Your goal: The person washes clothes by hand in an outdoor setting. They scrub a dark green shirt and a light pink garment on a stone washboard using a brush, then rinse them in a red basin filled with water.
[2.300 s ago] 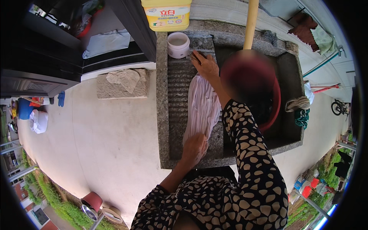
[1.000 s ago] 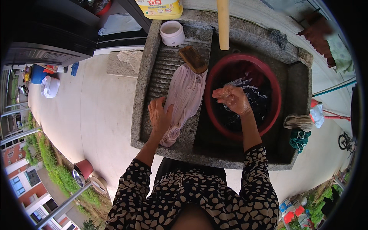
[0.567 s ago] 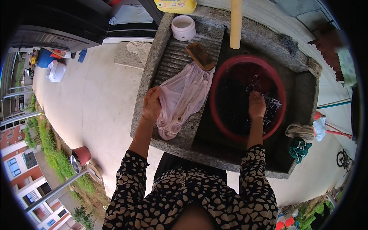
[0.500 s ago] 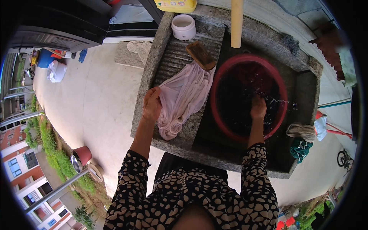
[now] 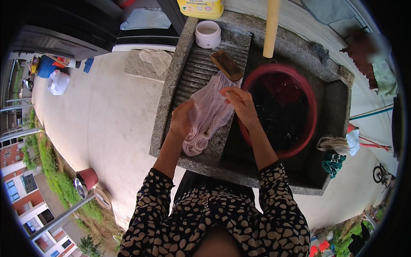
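A wet, pale pink cloth (image 5: 208, 118) lies bunched on the stone washboard (image 5: 188, 68) at the sink's left side. At its left edge my left hand (image 5: 181, 119) holds the fabric, the fingertips partly hidden by it. My right hand (image 5: 242, 105) is over the cloth's upper right part, fingers slightly bent and apart, with nothing seen in it. Just above the cloth rests a brown scrubbing brush (image 5: 227, 65), its upper side worn. In the basin on the right, a red tub (image 5: 311, 96) holds dark water and submerged dark cloth.
A white round pot (image 5: 208, 35) and a yellow jug (image 5: 201, 7) stand at the sink's far left corner. A pale pole or pipe (image 5: 271, 30) reaches down over the basin. Rags (image 5: 334, 145) hang on the right rim. Leftward, a red bucket (image 5: 87, 177) lies on its side.
My right hand has left the water in the tub and moved left to the cloth. My left hand has shifted slightly right along the cloth's edge. Splashing in the tub has calmed.
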A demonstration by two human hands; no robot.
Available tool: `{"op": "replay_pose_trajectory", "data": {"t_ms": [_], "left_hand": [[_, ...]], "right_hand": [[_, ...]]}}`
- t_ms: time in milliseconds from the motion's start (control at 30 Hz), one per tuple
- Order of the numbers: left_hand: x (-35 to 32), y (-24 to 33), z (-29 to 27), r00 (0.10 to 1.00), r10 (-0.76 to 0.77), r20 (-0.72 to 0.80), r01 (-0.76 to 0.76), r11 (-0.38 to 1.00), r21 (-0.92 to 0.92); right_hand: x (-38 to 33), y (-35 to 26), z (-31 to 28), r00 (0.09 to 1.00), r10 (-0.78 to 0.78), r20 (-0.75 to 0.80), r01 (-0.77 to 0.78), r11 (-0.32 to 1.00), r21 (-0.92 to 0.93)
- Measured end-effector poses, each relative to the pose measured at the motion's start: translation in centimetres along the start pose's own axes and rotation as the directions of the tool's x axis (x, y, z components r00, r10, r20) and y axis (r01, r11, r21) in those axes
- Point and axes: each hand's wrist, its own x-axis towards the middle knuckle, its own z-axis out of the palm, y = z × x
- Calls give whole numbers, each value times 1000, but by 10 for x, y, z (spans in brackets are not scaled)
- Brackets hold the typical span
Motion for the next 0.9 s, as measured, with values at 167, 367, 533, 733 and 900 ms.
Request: {"op": "replay_pose_trajectory", "data": {"t_ms": [167, 367, 533, 733, 900], "left_hand": [[-14, -13, -33, 990, -112, -88, 122, 986, 111], [-45, -35, 17, 769, 494, 405, -210, -404, 891], [-47, -33, -12, 741, 143, 656, -475, -579, 663], [-60, -37, -5, 757, 119, 642, -504, -519, 691], [-25, -30, -25, 737, 359, 572, -577, -107, 810]], "right_hand": [[70, -4, 9, 895, -429, -121, 26, 321, -947], [118, 24, 2, 998, -59, -32, -18, 228, -973], [27, -4, 49, 921, -314, 231, 328, 304, -894], [39, 34, 21, 883, -441, 162, 220, 83, -972], [127, 39, -23, 940, -119, -321, -131, 741, -659]]}}
